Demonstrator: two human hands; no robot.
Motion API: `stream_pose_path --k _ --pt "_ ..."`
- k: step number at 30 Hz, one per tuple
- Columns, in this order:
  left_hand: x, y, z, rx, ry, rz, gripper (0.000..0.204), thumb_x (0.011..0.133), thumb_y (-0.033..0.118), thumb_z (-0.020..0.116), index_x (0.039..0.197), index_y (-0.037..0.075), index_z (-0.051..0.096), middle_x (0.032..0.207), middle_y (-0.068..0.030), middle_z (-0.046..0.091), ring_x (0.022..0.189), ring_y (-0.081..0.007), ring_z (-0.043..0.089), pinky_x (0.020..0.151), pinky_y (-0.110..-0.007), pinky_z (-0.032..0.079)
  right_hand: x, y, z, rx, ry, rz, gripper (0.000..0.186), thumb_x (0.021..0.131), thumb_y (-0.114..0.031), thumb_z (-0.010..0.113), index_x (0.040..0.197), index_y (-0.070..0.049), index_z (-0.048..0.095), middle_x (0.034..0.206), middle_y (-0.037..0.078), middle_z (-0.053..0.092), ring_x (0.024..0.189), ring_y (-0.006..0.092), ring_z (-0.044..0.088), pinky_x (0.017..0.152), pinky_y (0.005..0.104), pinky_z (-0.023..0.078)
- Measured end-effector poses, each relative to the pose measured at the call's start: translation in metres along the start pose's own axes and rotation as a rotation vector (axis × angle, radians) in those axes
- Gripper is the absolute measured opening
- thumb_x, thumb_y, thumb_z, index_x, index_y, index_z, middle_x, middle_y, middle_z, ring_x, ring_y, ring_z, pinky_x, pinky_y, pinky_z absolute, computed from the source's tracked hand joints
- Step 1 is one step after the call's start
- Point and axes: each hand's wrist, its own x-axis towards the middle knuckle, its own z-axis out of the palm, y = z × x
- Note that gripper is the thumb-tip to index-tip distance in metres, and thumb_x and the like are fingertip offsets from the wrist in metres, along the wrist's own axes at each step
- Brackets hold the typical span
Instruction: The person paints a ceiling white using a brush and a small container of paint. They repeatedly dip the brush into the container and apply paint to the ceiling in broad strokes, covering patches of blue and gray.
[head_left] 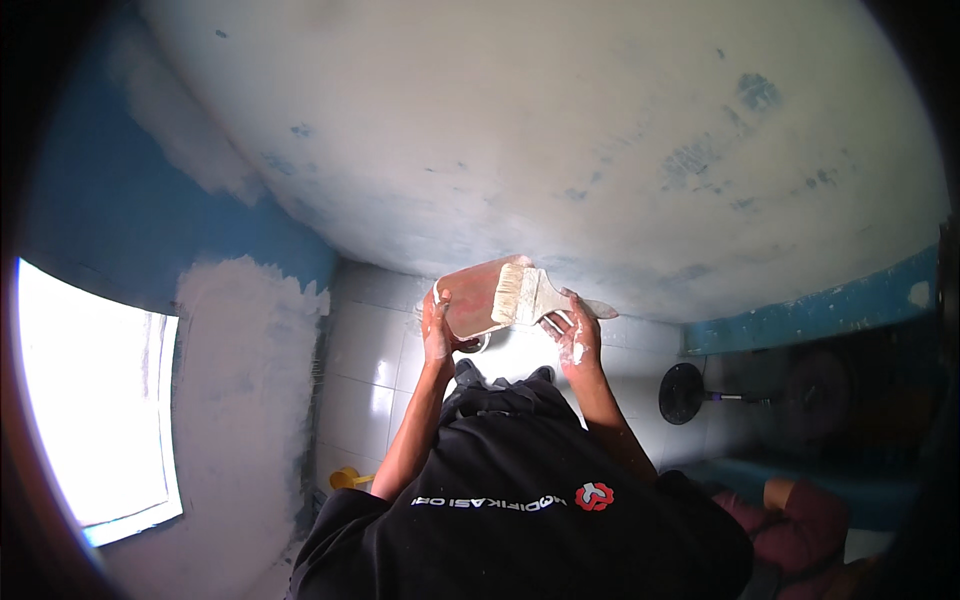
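Observation:
A flat, reddish-brown rectangular board [468, 305] with whitish smears is tilted in front of my body. My left hand [437, 325] grips its left edge, thumb on the upper face. My right hand [578, 335], spotted with white, holds a wide paintbrush [541, 298] by its pale, smeared handle. Some of that hand's fingers are spread below the handle. The brush's cream bristles point left and overlap the board's right side; whether they touch it I cannot tell. Under the board a dark shape and a white curved piece show partly, too hidden to name.
Ahead rises a wall [560, 120] coated patchy white over blue. A bright window [95, 400] is in the left wall. A yellow dipper [345, 478] lies on the tiled floor [360, 350]. At right stand a dark fan [682, 393] and a person in maroon [800, 530].

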Motion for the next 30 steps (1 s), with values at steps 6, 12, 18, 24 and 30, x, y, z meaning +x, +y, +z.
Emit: stream_pose_path --k 6,12,18,24,30 --pt "0.0 0.013 0.005 -0.011 0.025 0.007 0.075 0.088 0.067 0.055 0.142 0.017 0.039 0.138 -0.0138 0.048 0.119 -0.0328 0.056 0.076 -0.051 0.055 -0.01 0.01 -0.017 0.175 -0.061 0.154 0.053 0.098 -0.038 0.058 0.139 -0.004 0.048 0.129 0.021 0.053 0.12 0.0339 0.056 0.101 0.0472 0.049" --pt "0.015 0.015 -0.013 -0.021 -0.005 -0.039 0.078 0.086 0.072 0.051 0.141 0.019 0.04 0.133 -0.0125 0.054 0.12 -0.033 0.056 0.081 -0.054 0.05 -0.015 0.011 -0.033 0.091 -0.182 0.194 0.054 0.095 -0.033 0.062 0.139 -0.005 0.05 0.125 0.018 0.061 0.108 0.0305 0.064 0.094 0.0425 0.052" --pt "0.022 0.022 -0.017 0.02 -0.02 -0.014 0.079 0.085 0.073 0.051 0.142 0.021 0.04 0.132 -0.0109 0.056 0.116 -0.0318 0.058 0.082 -0.053 0.047 -0.023 -0.012 -0.028 -0.342 -0.165 0.049 0.05 0.091 -0.018 0.068 0.134 0.003 0.054 0.106 0.014 0.07 0.087 0.0225 0.07 0.079 0.0345 0.056" --pt "0.027 0.018 -0.025 0.008 -0.065 -0.001 0.07 0.089 0.063 0.056 0.141 0.019 0.042 0.133 -0.01 0.054 0.117 -0.0298 0.059 0.077 -0.047 0.056 0.006 -0.019 -0.034 -0.523 -0.43 0.332 0.037 0.089 -0.013 0.069 0.12 0.004 0.057 0.083 0.008 0.066 0.064 0.0128 0.064 0.06 0.0261 0.052" --pt "0.026 0.003 -0.031 0.045 -0.039 0.002 0.066 0.09 0.056 0.06 0.14 0.016 0.045 0.132 -0.0096 0.053 0.117 -0.0269 0.059 0.077 -0.044 0.06 0.001 0.019 -0.018 -0.639 -0.322 0.177 0.029 0.093 -0.032 0.068 0.094 -0.004 0.061 0.067 -0.001 0.053 0.052 0.0035 0.045 0.046 0.021 0.035"
